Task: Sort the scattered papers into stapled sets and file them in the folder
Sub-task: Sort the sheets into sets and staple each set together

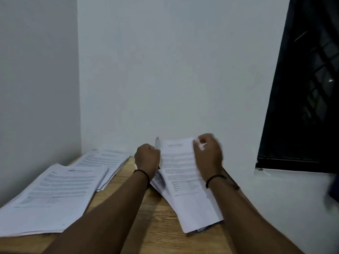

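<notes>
A stack of printed white papers [185, 180] lies tilted on the wooden table, right of centre. My left hand [147, 158] grips its upper left edge, where a sheet curls upward. At the stack's top right corner my right hand [208, 153] pinches the paper between closed fingers. Both wrists wear dark cord bracelets. Two other piles lie to the left: a large near pile [47, 197] and a farther pile [104, 160]. No stapler or folder shows in the view.
The wooden table [146, 226] sits in a corner, with white walls at the back and left. A dark window [302, 107] with a white sill is at the right. A dark blurred object [333, 191] shows at the right edge.
</notes>
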